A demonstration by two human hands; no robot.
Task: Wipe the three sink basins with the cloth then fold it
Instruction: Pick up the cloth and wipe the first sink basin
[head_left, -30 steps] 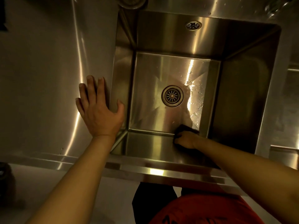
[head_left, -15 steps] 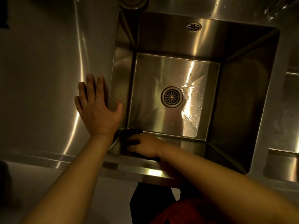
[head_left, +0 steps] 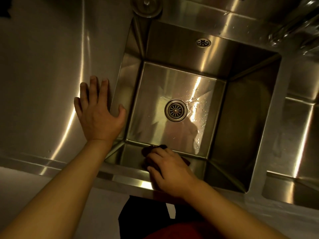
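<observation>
The right hand (head_left: 170, 173) presses a dark cloth (head_left: 151, 151) against the near wall of the stainless sink basin (head_left: 248, 118), the one nearest the drainboard; its fingers are curled over the cloth and hold it bunched, low on that wall just above the seam with the floor, on the near side of the round drain strainer (head_left: 175, 110). The left hand (head_left: 99, 116) lies flat with fingers spread on the steel drainboard (head_left: 43, 75) to the left of the drain, thumb hooked over the basin's rim, gripping nothing and serving as a brace. Water droplets and a wet sheen show on the floor to the right of the drain, so that patch looks unwiped. To do this step well, I would spread the cloth flatter under the palm so more of it meets the metal, run long overlapping strokes along the near wall, push into the corners where the walls meet, then sweep the floor toward the drain. A second basin (head_left: 300, 135) lies right of the drain, past a dividing rim; it and the fold likely remain.
</observation>
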